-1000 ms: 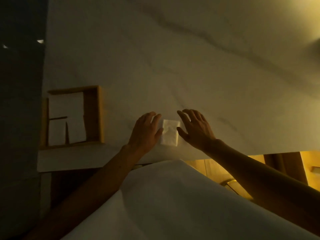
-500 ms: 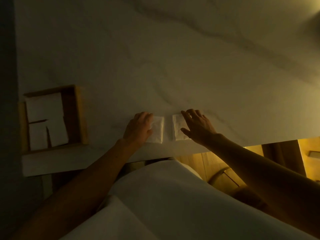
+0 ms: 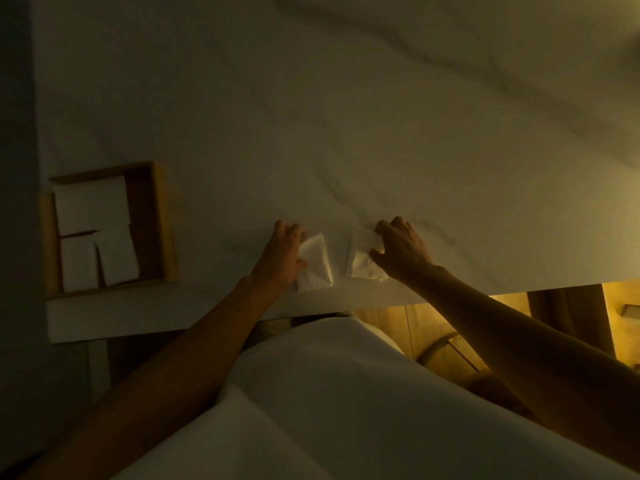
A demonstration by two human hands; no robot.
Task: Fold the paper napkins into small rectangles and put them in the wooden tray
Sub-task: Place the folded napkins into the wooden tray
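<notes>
Two white paper napkins lie side by side near the marble table's front edge. My left hand (image 3: 282, 256) pinches the left napkin (image 3: 316, 265) and lifts its left side off the table. My right hand (image 3: 401, 249) grips the right napkin (image 3: 360, 261), whose near part looks crumpled. A narrow gap separates the two napkins. The wooden tray (image 3: 164, 223) sits at the table's left end, well left of my hands. It holds three white folded napkins (image 3: 93, 206), one larger at the back and two smaller in front.
The marble table (image 3: 346, 116) stretches far ahead and to the right. Its front edge runs just below my hands. Below the edge on the right are a wooden floor (image 3: 394, 334) and a chair part. A dark wall borders the left.
One folded napkin lay between my hands a second ago; then two lay apart, side by side. Now both hands have closed on them and lifted their edges. The view has shifted.
</notes>
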